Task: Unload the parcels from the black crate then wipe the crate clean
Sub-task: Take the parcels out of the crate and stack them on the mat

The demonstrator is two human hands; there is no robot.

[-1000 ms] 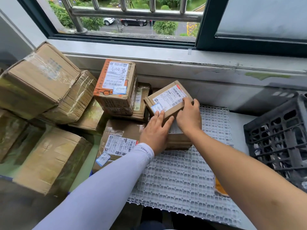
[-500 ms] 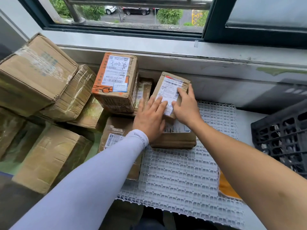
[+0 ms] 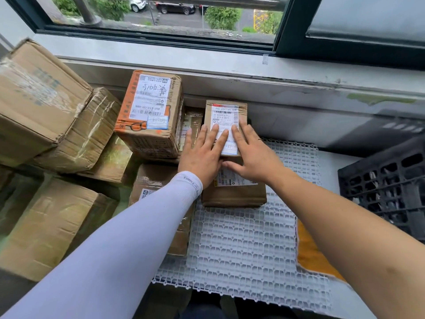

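Head view: left hand [image 3: 202, 158] and right hand [image 3: 249, 153], fingers straight, flat on small labelled parcel [image 3: 226, 125], stacked on flat parcel [image 3: 233, 192] left of black crate [image 3: 386, 187]. Judged step: unloading, parcel being set. Next: release, reach into crate. One crate; roughly ten parcels.

window [image 3: 207, 17]: dark frame, daylight | sill [image 3: 253, 65]: grey | street outside: parked cars [image 3: 174, 8]

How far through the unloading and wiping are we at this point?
Done: several parcels are stacked below the window, like the orange-edged box. In hand: left hand and right hand lie flat on the small labelled parcel, settling it. Left: the black crate seems to hold more items, and no wiping is visible.
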